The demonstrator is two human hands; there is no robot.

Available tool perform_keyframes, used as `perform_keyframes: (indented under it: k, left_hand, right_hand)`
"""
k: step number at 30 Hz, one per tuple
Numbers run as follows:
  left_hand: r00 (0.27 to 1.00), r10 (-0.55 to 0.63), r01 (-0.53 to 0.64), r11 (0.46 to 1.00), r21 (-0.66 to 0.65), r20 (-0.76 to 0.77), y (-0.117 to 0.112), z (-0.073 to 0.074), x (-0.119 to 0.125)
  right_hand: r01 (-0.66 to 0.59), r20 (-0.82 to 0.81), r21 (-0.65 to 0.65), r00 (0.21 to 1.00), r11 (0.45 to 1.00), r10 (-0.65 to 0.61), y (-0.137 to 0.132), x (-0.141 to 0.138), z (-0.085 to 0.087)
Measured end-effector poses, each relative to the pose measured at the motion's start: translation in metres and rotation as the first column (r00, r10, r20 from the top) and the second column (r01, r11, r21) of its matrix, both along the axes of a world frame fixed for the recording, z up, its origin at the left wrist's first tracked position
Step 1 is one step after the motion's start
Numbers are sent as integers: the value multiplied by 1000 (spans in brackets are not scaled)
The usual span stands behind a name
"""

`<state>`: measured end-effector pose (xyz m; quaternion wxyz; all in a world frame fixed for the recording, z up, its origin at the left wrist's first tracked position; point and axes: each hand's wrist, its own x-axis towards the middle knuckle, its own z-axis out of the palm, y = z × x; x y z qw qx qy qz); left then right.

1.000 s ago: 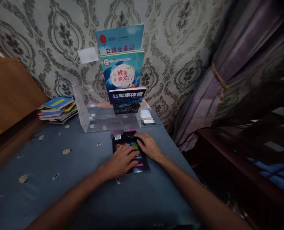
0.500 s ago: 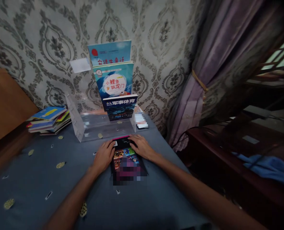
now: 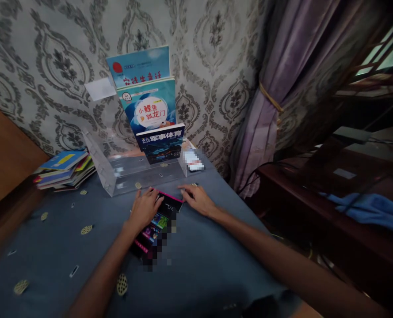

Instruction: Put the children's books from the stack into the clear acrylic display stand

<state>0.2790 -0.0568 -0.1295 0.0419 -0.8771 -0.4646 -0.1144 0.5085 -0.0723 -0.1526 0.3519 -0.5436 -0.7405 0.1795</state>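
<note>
A black book (image 3: pixel 159 221) with a pink top edge and small coloured pictures lies slanted on the cloth, its lower part blurred by pixels. My left hand (image 3: pixel 145 206) grips its upper left side, thumb across the cover and fingers along the edge. By the upper right corner is my right hand (image 3: pixel 199 201), index finger stretched out and the other fingers partly curled; it holds nothing, and whether its thumb touches the book I cannot tell. Behind both hands, a clear plastic book rack (image 3: pixel 106 176) bears a dark blue book (image 3: pixel 161 143) in front of two taller books (image 3: pixel 151 108).
A pile of books (image 3: pixel 65 168) lies left of the rack. At the rack's right end is a pixelated card-like item (image 3: pixel 193 161). A patterned wall stands behind, with a tied purple curtain (image 3: pixel 265 115) to the right. Blue cloth (image 3: pixel 365 212) lies on dark furniture further right.
The black book has turned on the table, its lower end swinging left. My left hand stays on it, while my right hand has come off its cover to the right. The view has shifted slightly.
</note>
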Motion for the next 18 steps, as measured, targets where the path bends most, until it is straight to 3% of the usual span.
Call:
perform_keyframes:
  k: [5,11,18]
  left_hand:
    - [998,31,-31,1000,-3,-52,-19,-4,14]
    - [994,1,2,1000,29,-112,-48,-4,36]
    - [975,20,-7,998,58,-222,-54,6,48]
  right_hand:
    - [-42,-104,-19,994,999,40,-1,1,1]
    - [-57,-88,0,994,998,57,0,2,1]
    - [-53,-19,35,998,998,53,-2,3,-1]
